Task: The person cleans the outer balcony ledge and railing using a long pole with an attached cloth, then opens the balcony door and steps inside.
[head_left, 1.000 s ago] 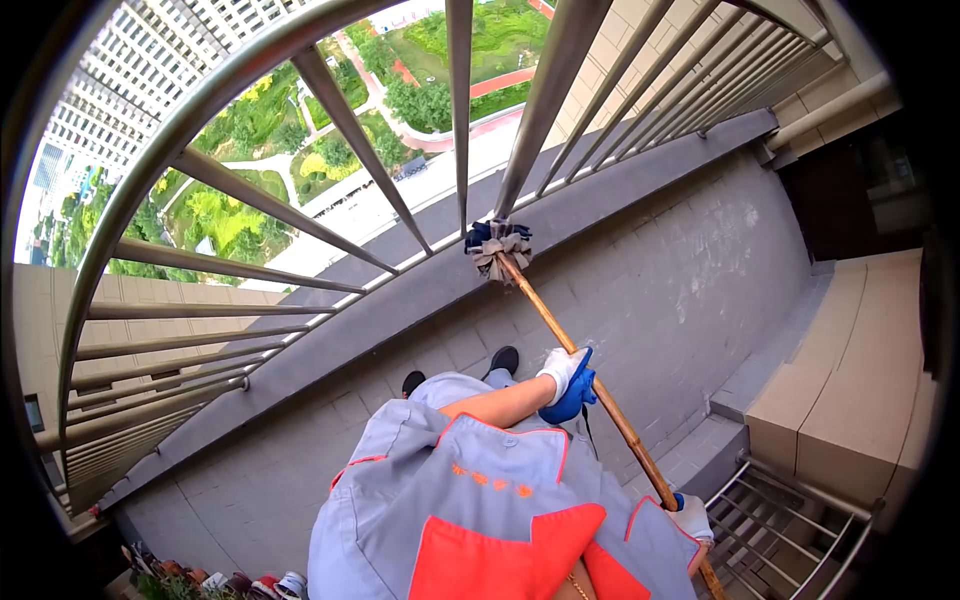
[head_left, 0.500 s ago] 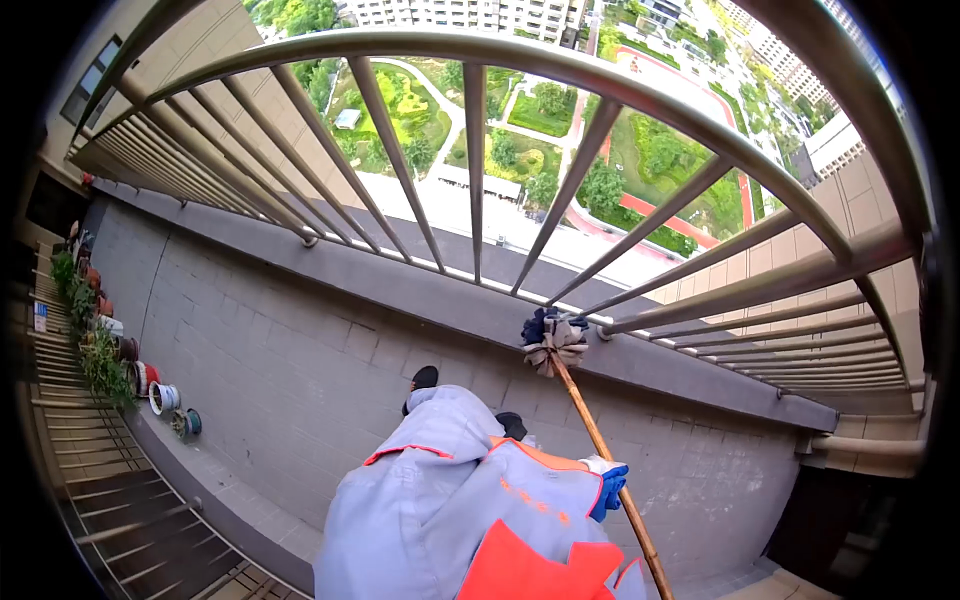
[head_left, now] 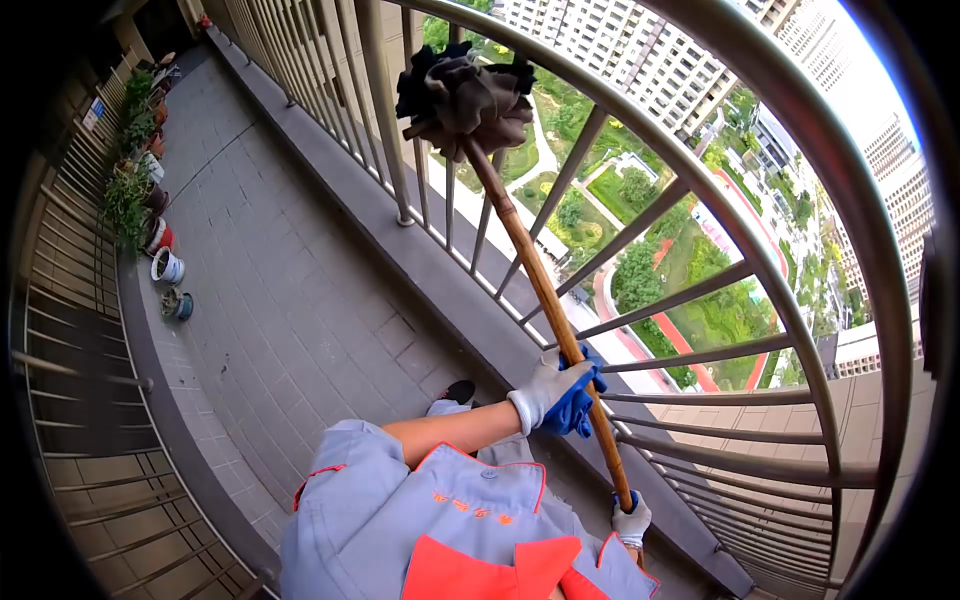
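A mop with a bamboo-like wooden handle [head_left: 530, 255] slants up and away from me. Its head of dark and brownish-grey cloth strips [head_left: 470, 105] is raised up at the railing [head_left: 672, 140], overlapping its bars and upper rail; whether it touches them I cannot tell. My left hand [head_left: 560, 393], in a white and blue work glove, wraps round the handle's middle, the forearm reaching across from the left. Lower down, my right hand [head_left: 631, 520], in a whitish glove, is closed round the handle near its lower part, with some fingers hidden.
A grey ledge [head_left: 440, 270] runs under the railing beside the paved floor [head_left: 290, 300]. Several potted plants [head_left: 128, 200] line the left side, next to another barred railing [head_left: 85, 370]. Beyond the bars, far below, lie lawns, paths and tall buildings [head_left: 640, 55].
The mop head has risen from the ledge to the railing's upper part. Both hands now show on the handle, where only one showed before. My view has turned left along the walkway.
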A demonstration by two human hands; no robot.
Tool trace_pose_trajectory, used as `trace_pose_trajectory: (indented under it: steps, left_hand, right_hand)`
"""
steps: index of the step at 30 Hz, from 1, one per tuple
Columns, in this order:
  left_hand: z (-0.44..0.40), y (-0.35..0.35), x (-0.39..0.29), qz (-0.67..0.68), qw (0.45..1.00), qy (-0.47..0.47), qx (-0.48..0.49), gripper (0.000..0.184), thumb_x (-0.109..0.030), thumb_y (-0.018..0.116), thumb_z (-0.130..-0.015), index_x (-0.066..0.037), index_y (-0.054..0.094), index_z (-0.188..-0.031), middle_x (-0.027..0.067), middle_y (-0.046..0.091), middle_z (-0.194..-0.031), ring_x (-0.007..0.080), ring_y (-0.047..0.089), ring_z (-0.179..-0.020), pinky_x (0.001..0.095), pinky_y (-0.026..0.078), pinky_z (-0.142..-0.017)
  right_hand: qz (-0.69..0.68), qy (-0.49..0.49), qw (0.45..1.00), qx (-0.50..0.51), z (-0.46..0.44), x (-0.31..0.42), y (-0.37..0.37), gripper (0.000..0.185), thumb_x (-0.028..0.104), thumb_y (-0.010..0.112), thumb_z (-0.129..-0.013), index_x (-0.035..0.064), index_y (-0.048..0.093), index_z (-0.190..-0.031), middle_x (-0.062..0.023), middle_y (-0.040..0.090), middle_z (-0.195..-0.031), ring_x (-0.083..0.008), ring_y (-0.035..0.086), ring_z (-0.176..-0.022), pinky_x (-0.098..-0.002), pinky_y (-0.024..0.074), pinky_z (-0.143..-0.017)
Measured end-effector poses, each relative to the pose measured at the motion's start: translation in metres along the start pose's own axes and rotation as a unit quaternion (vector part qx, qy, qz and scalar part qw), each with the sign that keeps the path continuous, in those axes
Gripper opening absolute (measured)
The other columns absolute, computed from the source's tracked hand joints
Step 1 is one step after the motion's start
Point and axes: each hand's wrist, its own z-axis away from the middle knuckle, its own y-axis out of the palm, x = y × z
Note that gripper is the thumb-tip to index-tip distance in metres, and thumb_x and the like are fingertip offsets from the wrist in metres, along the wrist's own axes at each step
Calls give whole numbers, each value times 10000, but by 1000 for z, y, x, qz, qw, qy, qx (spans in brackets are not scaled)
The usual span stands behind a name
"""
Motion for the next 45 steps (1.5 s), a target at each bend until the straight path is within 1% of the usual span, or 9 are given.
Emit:
trace_pose_trajectory:
  steps: [6,9,15,18,23,27,33,39,45]
  left_hand:
    - [-28,-18,4,-61,993,36,94,170,-139,604,-882,-16,494,-922,66,613,-793,134,641,-759,273,535,-634]
    - [-51,-64,67,-59,997,-38,-44,242,-246,654,-852,-27,559,-893,57,618,-698,131,600,-557,293,499,-488]
    - [-130,-180,102,109,904,-344,-230,278,-340,489,-925,-85,482,-814,87,501,-636,243,510,-518,398,458,-492]
    - [-187,-290,171,14,890,-450,-74,240,-348,403,-943,-135,495,-881,68,521,-726,224,530,-692,379,441,-608]
    - [-109,-188,14,196,917,-297,-181,255,-326,489,-901,-128,501,-741,24,519,-643,211,516,-531,416,478,-498]
    - [-69,-100,-95,-27,998,-49,1,189,-172,659,-843,-55,515,-879,107,619,-770,140,604,-631,266,517,-575]
    - [-91,-104,-92,-154,944,273,102,156,-141,620,-865,-35,509,-894,31,575,-707,95,591,-660,248,506,-584]
    - [-116,-186,33,-129,982,-28,-135,305,-334,636,-852,-42,551,-826,66,567,-630,172,585,-533,331,480,-469]
    - [-180,-279,12,-34,923,-252,-288,413,-386,514,-896,-50,502,-655,84,458,-516,245,445,-399,436,445,-452]
  right_hand:
    - [86,63,991,80,-7,35,-8,119,134,679,-700,61,619,-773,-131,601,-632,-307,601,-590,-375,472,-597]
    - [168,103,970,146,-23,58,-15,147,185,682,-699,68,643,-780,-133,625,-660,-308,622,-624,-385,483,-612]
    - [315,147,896,277,-49,152,0,296,355,669,-690,110,689,-855,-136,671,-779,-312,655,-760,-412,509,-684]
    - [347,80,894,271,-70,183,29,315,368,666,-698,125,680,-898,-133,671,-796,-314,652,-786,-420,503,-711]
    - [253,14,950,183,-71,131,17,221,312,672,-701,169,671,-870,-126,658,-756,-329,639,-743,-436,491,-683]
    - [25,25,999,22,-72,94,42,136,105,658,-691,100,646,-826,-149,628,-699,-347,624,-673,-393,485,-622]
    - [15,18,999,37,-78,109,70,128,81,631,-700,76,630,-828,-146,621,-683,-331,630,-678,-370,482,-639]
    - [174,153,952,201,-61,115,25,232,305,709,-681,138,668,-837,-123,651,-715,-311,642,-699,-404,492,-654]
    - [288,24,928,235,-111,248,73,285,358,631,-715,146,659,-905,-159,659,-809,-345,637,-775,-442,500,-697]
